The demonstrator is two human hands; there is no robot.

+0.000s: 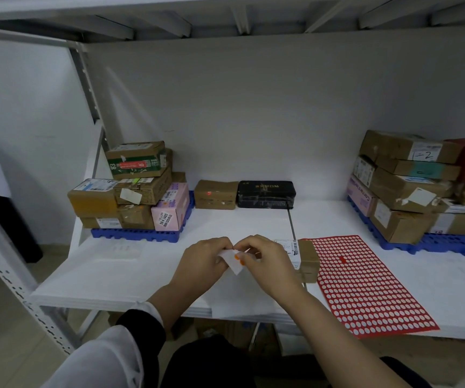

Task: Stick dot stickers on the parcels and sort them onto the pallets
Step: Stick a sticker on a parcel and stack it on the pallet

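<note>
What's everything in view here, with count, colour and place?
Shelf: one, white, underneath all.
Left pallet: one, blue, shelf's left.
Right pallet: one, blue, shelf's right.
Left stack: several parcels, mostly brown, left pallet.
Right stack: several parcels, mostly brown, right pallet.
Brown parcel: one, brown, back middle.
Black box: one, black, beside brown parcel.
Sticker sheet: one, red, front right.
Labelled parcel: one, brown, at sticker sheet's left.
Slip: one, white, orange dots, held centrally.
Left hand, right hand: fingers pinching slip.

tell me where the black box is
In the head view the black box sits centre, at the back of the white shelf, with a small brown parcel right beside it on its left.
</note>
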